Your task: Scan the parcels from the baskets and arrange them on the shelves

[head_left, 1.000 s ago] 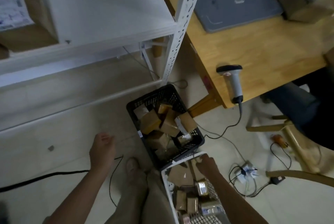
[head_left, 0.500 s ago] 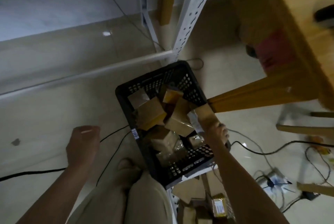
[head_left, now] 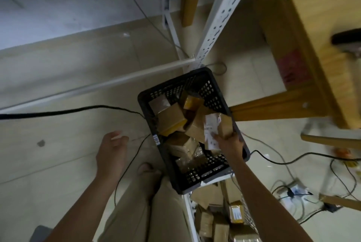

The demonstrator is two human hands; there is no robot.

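Fingers [head_left: 224, 137] of the right hand [head_left: 229, 145] are closed around the near end of a small brown parcel [head_left: 224, 126], which carries a white label [head_left: 212, 129] on its left face. The parcel sits at the right side of the black basket [head_left: 237, 130], raised above the heap of other cartons [head_left: 172, 119], and it looks already clear of them, though the contact underneath is hidden by the hand. Its long axis runs away from the wrist, up the picture, toward the wooden desk [head_left: 312, 7] at the upper right.

On that desk's edge a dark, blurred shape is probably the scanner [head_left: 347, 41]; I cannot make it out for certain. That is the relation the next move hangs on: the scanner lies up and to the right of the parcel, on the same side as the hand that holds it, so the right arm is the natural one to carry the label to it.

Left hand [head_left: 113, 149] hangs over the bare floor, well apart from the basket, fingers loosely curled and holding nothing.

Behind the basket stands the white shelf upright [head_left: 220, 16], where the parcel should go once scanned. A white basket [head_left: 188, 208] of more parcels lies nearer the person, partly under the black one's rim.
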